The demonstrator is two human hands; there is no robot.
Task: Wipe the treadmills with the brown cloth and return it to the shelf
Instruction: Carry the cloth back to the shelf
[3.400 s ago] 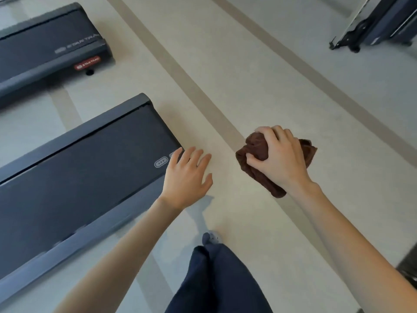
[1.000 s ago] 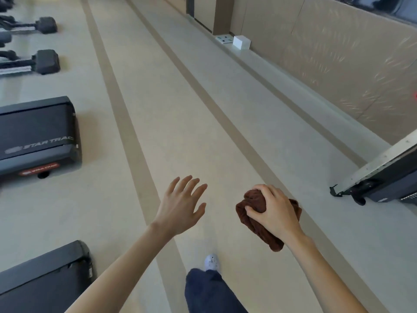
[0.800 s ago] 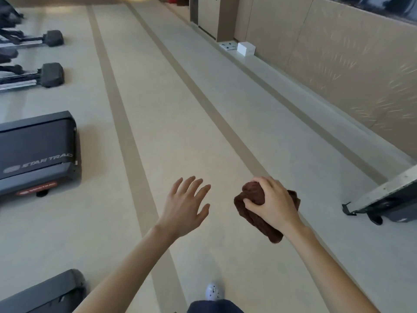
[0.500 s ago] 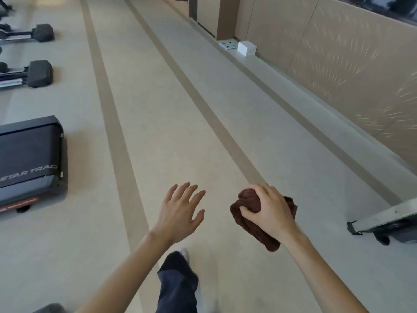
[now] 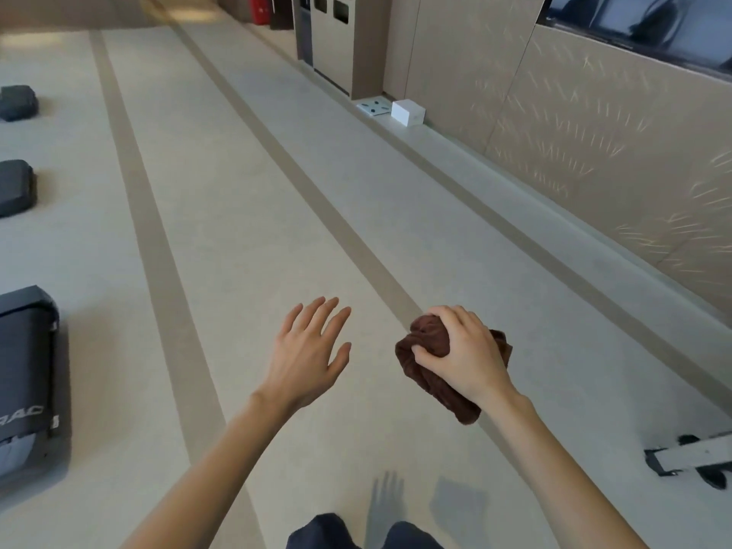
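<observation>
Underfoot pale striped floor (image 5: 245,215), tan wall (image 5: 594,152), treadmill (image 5: 23,370), brown cloth (image 5: 428,339)

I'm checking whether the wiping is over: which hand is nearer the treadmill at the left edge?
Left. The left hand hangs open, to the right of the treadmill; the right hand, gripping the brown cloth, is farther right.

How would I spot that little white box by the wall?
Follow the ledge along the foot of the right-hand wall toward the tall cabinet. The white box sits on the ledge just short of it. Beside it lies a flat plate with dark dots; the box alone stands up as a block.
</observation>
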